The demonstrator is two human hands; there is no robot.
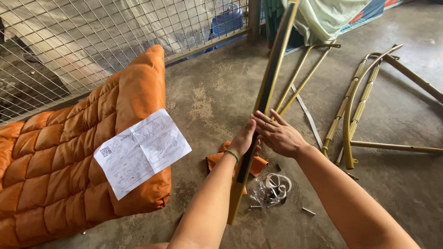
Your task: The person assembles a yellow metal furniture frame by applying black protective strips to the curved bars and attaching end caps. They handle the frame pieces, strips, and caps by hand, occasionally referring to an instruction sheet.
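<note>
A long gold metal bar with a black strip (271, 69) stands tilted from the floor up toward the top of the view. My left hand (243, 140) grips it from the left at mid-height; a green band is on that wrist. My right hand (277, 133) lies flat against the bar from the right, fingers spread and pointing left. Beneath the hands, a clear plastic bag with small hardware and white rings (272, 186) rests on the concrete floor beside a small orange cloth (217, 160).
An orange quilted cushion (60, 161) lies at left with a folded paper instruction sheet (140, 151) on it. Gold curved frame parts (357, 106) lie at right. Loose bolts (308, 211) sit near the bag. A wire mesh fence (92, 41) runs behind.
</note>
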